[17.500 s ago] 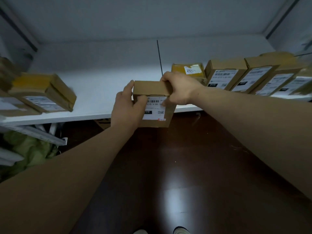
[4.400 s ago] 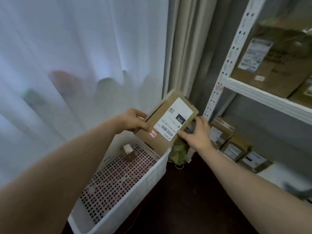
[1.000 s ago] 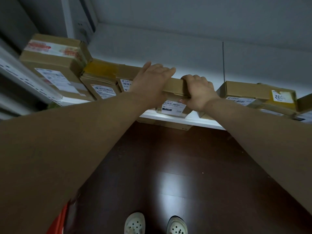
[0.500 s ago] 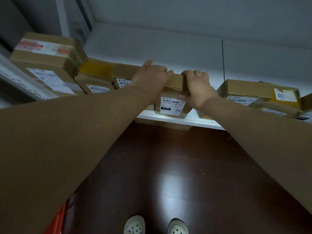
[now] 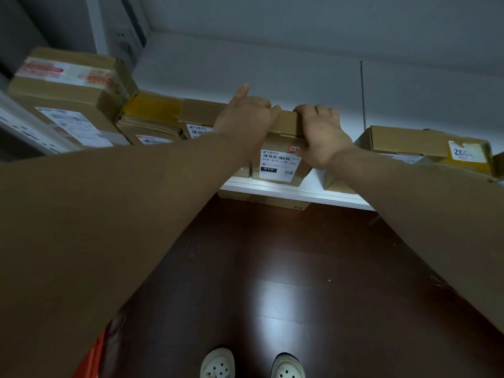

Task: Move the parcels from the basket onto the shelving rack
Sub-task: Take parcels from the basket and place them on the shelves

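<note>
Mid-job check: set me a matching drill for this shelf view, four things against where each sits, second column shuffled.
Things: 1 010 parcel; 2 red-taped box; 3 002 box; 4 white shoes.
Places: A far left on the shelf; B on the floor; C in the grip of left hand and right hand; D right of the right hand.
Pairs: 1-C, 2-A, 3-D, 4-B.

The left forearm (image 5: 152,192) hid much of the neighbouring parcel (image 5: 201,115); the large box (image 5: 68,85) at left was blurred, its label perhaps unreadable
</note>
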Demonstrator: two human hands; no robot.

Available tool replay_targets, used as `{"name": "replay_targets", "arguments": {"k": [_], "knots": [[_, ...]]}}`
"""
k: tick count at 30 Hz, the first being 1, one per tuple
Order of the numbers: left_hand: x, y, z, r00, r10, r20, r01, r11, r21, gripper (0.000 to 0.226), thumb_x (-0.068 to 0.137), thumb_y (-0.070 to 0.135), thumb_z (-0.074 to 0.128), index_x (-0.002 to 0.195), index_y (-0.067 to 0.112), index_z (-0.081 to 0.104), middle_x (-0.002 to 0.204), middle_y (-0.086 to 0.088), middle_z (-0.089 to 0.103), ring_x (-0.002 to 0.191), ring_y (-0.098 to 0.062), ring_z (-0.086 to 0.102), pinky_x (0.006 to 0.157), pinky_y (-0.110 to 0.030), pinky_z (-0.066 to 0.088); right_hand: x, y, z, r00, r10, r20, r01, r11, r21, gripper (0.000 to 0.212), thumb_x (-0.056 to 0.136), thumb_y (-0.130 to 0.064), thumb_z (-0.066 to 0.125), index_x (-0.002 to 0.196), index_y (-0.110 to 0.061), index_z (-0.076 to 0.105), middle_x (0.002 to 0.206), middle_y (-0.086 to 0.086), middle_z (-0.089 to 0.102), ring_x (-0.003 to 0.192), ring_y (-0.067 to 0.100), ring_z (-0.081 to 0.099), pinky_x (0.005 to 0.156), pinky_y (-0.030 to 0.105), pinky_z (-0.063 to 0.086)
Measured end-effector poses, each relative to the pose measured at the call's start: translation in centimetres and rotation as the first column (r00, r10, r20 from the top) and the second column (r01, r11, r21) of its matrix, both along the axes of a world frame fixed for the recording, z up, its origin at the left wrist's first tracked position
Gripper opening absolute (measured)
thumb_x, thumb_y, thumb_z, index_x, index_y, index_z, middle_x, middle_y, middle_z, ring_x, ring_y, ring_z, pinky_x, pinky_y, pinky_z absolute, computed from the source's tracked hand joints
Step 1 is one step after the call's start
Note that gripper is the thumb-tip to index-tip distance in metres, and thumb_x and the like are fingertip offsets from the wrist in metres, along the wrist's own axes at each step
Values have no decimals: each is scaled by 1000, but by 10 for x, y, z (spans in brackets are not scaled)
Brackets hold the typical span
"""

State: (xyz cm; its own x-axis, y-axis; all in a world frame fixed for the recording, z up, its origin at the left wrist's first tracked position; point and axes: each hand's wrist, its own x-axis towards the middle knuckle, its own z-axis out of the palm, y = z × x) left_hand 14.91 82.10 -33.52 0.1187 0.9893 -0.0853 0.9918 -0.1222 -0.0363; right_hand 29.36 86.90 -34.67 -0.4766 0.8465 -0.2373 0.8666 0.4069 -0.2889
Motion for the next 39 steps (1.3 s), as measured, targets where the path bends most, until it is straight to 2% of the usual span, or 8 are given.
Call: {"name": "replay_targets", "arguments": {"k": [10,17,21,24,27,32,36,39], "knots": [[5,-7,10,999,49,-12,-49,999,8,73,86,6,63,148,8,24,151,-10,35,141,-23,28,118,-38,2,3,-9,13,998,-29,50,30,999,-20,112,72,-19,82,152,-15,4,153,12,17,142,30,9,111,47,31],[4,-55,55,993,112,31,-113,994,14,72,88,10,60,149,12,23,151,-8,36,141,-23,28,119,-40,5,6,-50,58,997,4,71,-11,996,85,107,75,-27,80,152,-12,7,154,14,16,143,31,10,117,39,16],[-8,-124,93,960,269,71,-262,961,-93,72,90,15,59,150,17,20,155,-6,27,144,-26,20,119,-42,4,-6,-104,97,993,84,78,-90,993,76,98,77,-36,76,151,-15,14,151,12,23,141,30,16,115,40,15],[-27,-198,119,913,400,81,-383,908,-171,67,92,23,56,150,19,21,155,-6,26,142,-26,23,120,-44,8,-32,-155,128,980,186,75,-187,982,17,92,79,-38,74,150,-19,19,150,9,25,138,30,21,113,40,18],[-47,-285,139,811,576,101,-545,807,-227,66,91,31,57,149,22,26,153,-4,29,140,-24,28,119,-45,11,-66,-214,149,938,345,27,-344,938,-36,84,82,-40,70,149,-20,23,150,8,28,139,29,22,113,37,17],[-78,-440,164,524,845,106,-792,530,-302,61,93,33,54,147,19,29,149,-4,35,139,-25,29,119,-46,9,-135,-330,173,782,622,-36,-622,774,-117,70,88,-43,63,146,-22,31,148,5,37,135,24,34,112,37,23],[-104,-546,165,254,960,119,-900,279,-335,57,93,37,52,145,19,34,145,-3,41,136,-23,35,119,-45,12,-191,-418,179,633,768,-94,-770,613,-176,58,92,-33,59,144,-22,35,146,2,38,132,19,38,110,34,31],[-129,-613,164,94,987,134,-918,138,-371,53,95,38,50,141,18,37,139,-4,46,129,-26,42,114,-41,23,-238,-473,176,551,823,-134,-829,522,-203,55,92,-25,58,143,-19,37,144,2,38,129,17,39,105,30,35]]}}
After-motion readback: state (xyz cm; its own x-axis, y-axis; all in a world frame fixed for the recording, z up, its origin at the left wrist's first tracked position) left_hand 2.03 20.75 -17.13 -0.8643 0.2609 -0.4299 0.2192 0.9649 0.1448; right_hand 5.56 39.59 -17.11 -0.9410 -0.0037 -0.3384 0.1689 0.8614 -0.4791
